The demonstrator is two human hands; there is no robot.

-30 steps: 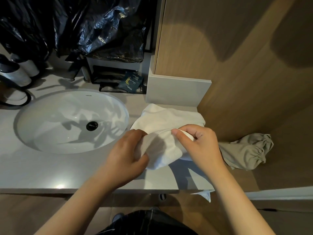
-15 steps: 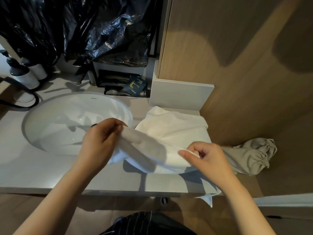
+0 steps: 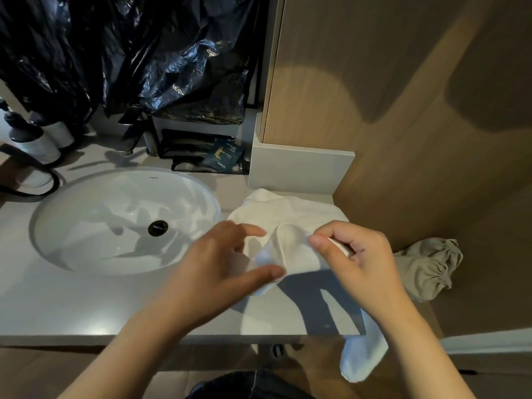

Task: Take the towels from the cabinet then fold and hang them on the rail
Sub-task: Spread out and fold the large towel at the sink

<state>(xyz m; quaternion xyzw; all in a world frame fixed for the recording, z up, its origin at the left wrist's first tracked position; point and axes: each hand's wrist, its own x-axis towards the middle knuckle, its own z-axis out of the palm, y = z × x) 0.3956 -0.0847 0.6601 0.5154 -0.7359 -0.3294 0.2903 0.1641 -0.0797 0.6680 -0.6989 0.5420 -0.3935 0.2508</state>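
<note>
While right hand (image 3: 355, 254) pinches towel (image 3: 290, 251), its far end seems hidden.

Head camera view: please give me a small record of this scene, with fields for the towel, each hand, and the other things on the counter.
setting: grey counter with an oval sink
towel: white towel lies right of the sink, one end hanging over the front edge
right hand: right hand pinches a fold of the towel, lifted off the counter
left hand: left hand open, fingers spread, at the raised fold
other cloth: beige drawstring bag at the far right
behind sink: black plastic bag, dark sachets, two bottles
rail: not in view
</note>
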